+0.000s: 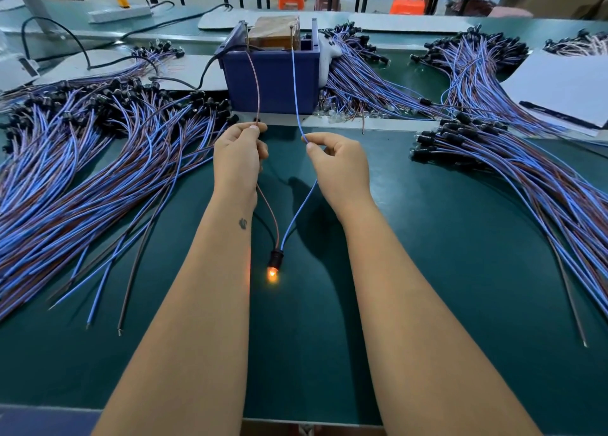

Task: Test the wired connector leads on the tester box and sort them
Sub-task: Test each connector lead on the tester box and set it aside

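Note:
My left hand point(238, 159) pinches the brown wire point(256, 83) of one lead, and my right hand point(335, 162) pinches its blue wire point(295, 87). Both wires arch up to two metal posts on the tester box point(273, 80), a blue bin with a brown block inside, at the table's middle back. The lead's black connector point(275, 258) lies on the green mat between my forearms, and its small lamp point(272, 274) glows orange.
A large pile of blue and brown leads point(82, 172) spreads over the left of the mat point(427, 304). More bundles point(526, 179) lie at right and behind the box. A white board point(566, 87) sits at far right. Black cables run from the box leftward.

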